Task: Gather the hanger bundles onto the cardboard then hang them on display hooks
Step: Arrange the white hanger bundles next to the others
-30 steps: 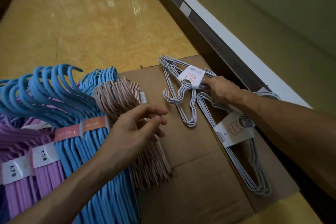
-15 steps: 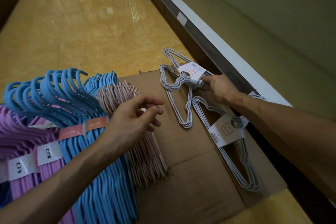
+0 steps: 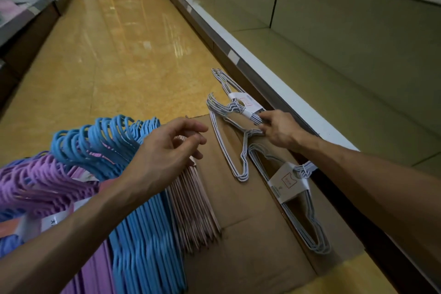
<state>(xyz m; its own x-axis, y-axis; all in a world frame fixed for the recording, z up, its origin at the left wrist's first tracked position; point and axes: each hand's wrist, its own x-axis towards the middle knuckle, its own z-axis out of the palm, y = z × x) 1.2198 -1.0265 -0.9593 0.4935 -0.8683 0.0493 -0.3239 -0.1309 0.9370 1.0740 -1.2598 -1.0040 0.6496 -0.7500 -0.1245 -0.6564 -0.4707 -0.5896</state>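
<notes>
Here the right hand (image 3: pixel 280 129) grasps a white hanger bundle (image 3: pixel 235 112) at the far right edge of the cardboard (image 3: pixel 250 234), with another white bundle (image 3: pixel 290 188) lying nearer beside the shelf (image 3: pixel 274 71). The left hand (image 3: pixel 164 153) hovers with fingers loosely curled, apparently holding nothing, above the pink hangers (image 3: pixel 193 205), blue hangers (image 3: pixel 143 234) and purple hangers (image 3: pixel 35 181) at left.
</notes>
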